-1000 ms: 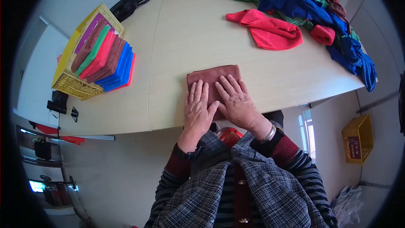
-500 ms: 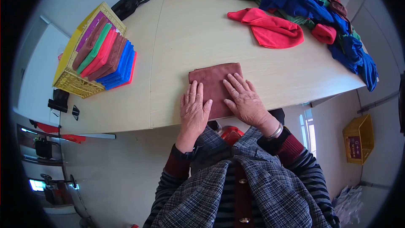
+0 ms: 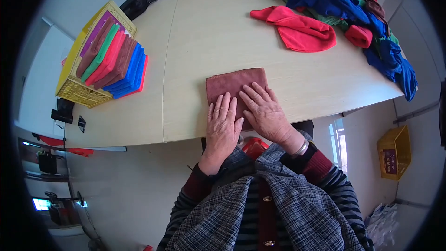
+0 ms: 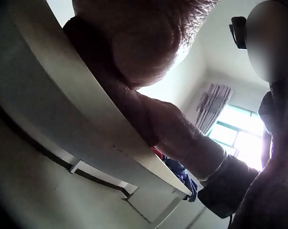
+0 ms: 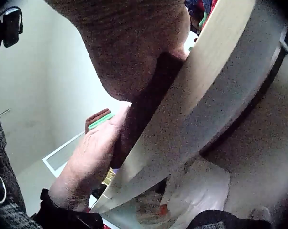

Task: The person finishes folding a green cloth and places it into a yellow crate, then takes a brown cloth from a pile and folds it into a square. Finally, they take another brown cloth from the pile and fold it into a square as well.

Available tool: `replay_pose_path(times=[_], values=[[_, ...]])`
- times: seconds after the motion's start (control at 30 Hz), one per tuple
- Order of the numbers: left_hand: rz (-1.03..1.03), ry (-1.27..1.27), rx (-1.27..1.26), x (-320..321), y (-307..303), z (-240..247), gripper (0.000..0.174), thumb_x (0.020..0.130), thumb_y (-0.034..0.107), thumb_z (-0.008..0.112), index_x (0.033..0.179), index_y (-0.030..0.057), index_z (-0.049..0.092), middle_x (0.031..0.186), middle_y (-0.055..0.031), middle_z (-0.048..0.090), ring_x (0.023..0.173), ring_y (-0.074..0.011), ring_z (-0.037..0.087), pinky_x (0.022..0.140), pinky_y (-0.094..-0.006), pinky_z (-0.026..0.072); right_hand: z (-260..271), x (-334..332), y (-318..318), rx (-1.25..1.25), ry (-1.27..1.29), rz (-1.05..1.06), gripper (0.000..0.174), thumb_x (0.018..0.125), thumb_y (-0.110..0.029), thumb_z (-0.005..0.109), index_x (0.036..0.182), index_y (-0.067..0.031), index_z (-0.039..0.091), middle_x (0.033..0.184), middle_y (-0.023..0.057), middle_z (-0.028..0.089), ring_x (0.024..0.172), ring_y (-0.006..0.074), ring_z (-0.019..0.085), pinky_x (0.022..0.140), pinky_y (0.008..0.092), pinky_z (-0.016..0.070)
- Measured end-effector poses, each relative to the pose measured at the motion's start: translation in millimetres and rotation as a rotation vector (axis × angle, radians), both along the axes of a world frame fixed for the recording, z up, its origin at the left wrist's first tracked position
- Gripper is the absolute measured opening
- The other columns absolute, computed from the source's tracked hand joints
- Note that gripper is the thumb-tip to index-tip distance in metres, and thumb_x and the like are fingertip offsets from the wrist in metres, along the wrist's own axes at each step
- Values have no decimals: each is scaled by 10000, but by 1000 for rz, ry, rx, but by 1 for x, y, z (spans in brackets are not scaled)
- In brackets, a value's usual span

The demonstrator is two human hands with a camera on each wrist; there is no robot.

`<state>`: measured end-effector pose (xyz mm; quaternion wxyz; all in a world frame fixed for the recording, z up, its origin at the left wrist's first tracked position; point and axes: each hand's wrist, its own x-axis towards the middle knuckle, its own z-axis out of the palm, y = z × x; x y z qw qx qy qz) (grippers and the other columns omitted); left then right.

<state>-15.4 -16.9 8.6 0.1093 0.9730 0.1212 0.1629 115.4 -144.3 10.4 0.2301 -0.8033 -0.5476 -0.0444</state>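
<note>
A folded brown cloth lies at the front edge of the table, its far edge toward the middle of the tabletop. Both hands rest flat on it with fingers extended. My left hand covers the near left part, and my right hand lies over the right side, the two thumbs close together. In the right wrist view the brown cloth shows as a dark layer between the hands and the tabletop. The near part of the cloth is hidden beneath the palms.
At the left, a yellow basket lies on its side with folded brown, green, red and blue cloths stacked in it. A red cloth lies loose before a heap of crumpled cloths at the back right. A black bag sits behind the basket.
Both hands first spread apart across the brown cloth, then came back closer together. The cloth stays at the table's front edge.
</note>
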Motion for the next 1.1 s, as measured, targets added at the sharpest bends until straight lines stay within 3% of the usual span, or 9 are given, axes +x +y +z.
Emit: replay_pose_path(times=[0.23, 0.37, 0.47, 0.6, 0.87, 1.1], values=[[-5, 4, -5, -2, 2, 0, 593, 992, 248, 548, 1506, 5, 383, 1577, -177, 351, 1473, -347, 309, 1220, -480, 231, 0, 1, -3, 4, 20, -5, 558, 972, -299, 559, 1473, -71, 469, 1558, 136, 412, 1474, 329, 325, 1212, 488, 227], [-5, -35, 9, -2, 3, 0, 635, 962, 291, 607, 1489, 0, 406, 1560, -192, 369, 1456, -347, 336, 1203, -513, 249, 5, 3, -5, 17, 30, -23, 544, 970, -301, 562, 1456, -66, 488, 1546, 144, 425, 1464, 330, 338, 1209, 487, 232], [-16, -35, 0, -3, 3, 1, 629, 955, 287, 615, 1478, -4, 422, 1555, -197, 375, 1459, -343, 333, 1205, -509, 247, 15, 11, -3, -98, 44, -36, 529, 967, -306, 567, 1433, -63, 512, 1530, 152, 441, 1447, 330, 359, 1204, 496, 239], [0, -12, -39, -6, -1, 9, 615, 957, 254, 600, 1482, -5, 413, 1562, -199, 360, 1462, -358, 321, 1215, -500, 237, 24, 19, 21, 26, -30, 31, 520, 967, -319, 562, 1418, -62, 528, 1509, 156, 461, 1431, 333, 375, 1196, 511, 245], [5, -11, -35, -15, -2, 2, 703, 933, 333, 644, 1484, -26, 395, 1559, -236, 348, 1466, -379, 307, 1209, -525, 235, -6, 26, 48, 20, -67, 8, 552, 987, -394, 512, 1432, -67, 521, 1509, 161, 458, 1432, 352, 362, 1193, 530, 236], [0, -27, -42, -17, -4, 4, 710, 920, 299, 657, 1496, -12, 381, 1562, -223, 347, 1464, -378, 313, 1212, -519, 232, -6, 25, 48, 9, -67, -31, 596, 961, -407, 558, 1460, -89, 486, 1511, 168, 448, 1434, 358, 359, 1197, 536, 222]])
